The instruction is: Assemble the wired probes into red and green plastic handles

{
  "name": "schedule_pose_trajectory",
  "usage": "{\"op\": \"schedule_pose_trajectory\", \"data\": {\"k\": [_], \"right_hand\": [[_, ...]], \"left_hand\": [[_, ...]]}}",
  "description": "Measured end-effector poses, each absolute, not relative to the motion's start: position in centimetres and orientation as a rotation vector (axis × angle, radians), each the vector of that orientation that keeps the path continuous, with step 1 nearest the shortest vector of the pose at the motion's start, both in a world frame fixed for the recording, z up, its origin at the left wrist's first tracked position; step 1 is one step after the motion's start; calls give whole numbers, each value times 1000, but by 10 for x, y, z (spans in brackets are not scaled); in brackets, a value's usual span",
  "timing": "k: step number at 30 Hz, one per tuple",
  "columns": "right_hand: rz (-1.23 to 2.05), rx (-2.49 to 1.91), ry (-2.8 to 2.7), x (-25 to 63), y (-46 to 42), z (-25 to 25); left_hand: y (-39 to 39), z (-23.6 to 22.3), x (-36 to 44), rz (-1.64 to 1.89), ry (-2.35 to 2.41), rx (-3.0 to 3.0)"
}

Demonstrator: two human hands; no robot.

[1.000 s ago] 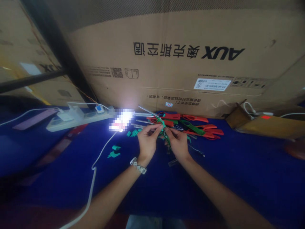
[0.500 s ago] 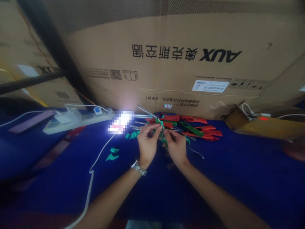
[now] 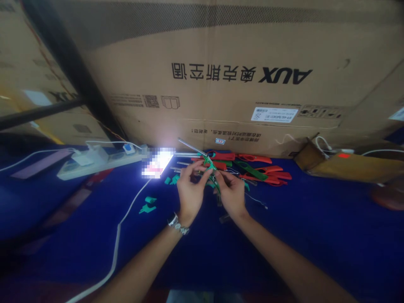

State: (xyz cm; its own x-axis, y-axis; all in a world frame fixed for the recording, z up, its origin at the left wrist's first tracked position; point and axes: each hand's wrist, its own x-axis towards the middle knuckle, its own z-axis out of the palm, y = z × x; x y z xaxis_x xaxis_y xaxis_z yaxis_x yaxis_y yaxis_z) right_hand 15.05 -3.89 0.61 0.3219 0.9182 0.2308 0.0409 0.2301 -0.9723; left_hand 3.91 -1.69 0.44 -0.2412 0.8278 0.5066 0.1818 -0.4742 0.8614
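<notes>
Held up in front of me is a green utility lighter with a long metal tube slanting up to the left. My left hand pinches it near the base of the tube, thumb and fingers closed. My right hand grips the lower body, its fingers partly hidden behind it. Behind both hands lies a pile of red lighter bodies and green lighter bodies, with several metal tubes at the left. Small green plastic pieces rest on the blue cloth left of my hands.
A bright phone-like screen, pixelated, trails a white cable toward me. A power strip with plugs is farther left. Behind the table stands a large cardboard box; an open carton sits at the right. Blue cloth covers the table.
My left hand has shifted slightly left, and its thumb and fingers sit a little farther apart on the lighter. My right hand keeps its hold. The view has moved slightly.
</notes>
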Motion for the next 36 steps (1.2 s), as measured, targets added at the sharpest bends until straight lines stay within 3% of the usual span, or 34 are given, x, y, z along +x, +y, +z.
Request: {"op": "schedule_pose_trajectory", "data": {"k": [7, 20, 36], "right_hand": [[735, -1213, -1092, 156, -38, 6], [728, -1204, -1268, 163, -35, 0], [668, -1209, -1396, 164, -41, 0]], "left_hand": [[-4, 17, 18, 1460, 1130, 1599], [9, 22, 1, 1044, 839, 1187], [14, 21, -14, 845, 779, 1568]]}}
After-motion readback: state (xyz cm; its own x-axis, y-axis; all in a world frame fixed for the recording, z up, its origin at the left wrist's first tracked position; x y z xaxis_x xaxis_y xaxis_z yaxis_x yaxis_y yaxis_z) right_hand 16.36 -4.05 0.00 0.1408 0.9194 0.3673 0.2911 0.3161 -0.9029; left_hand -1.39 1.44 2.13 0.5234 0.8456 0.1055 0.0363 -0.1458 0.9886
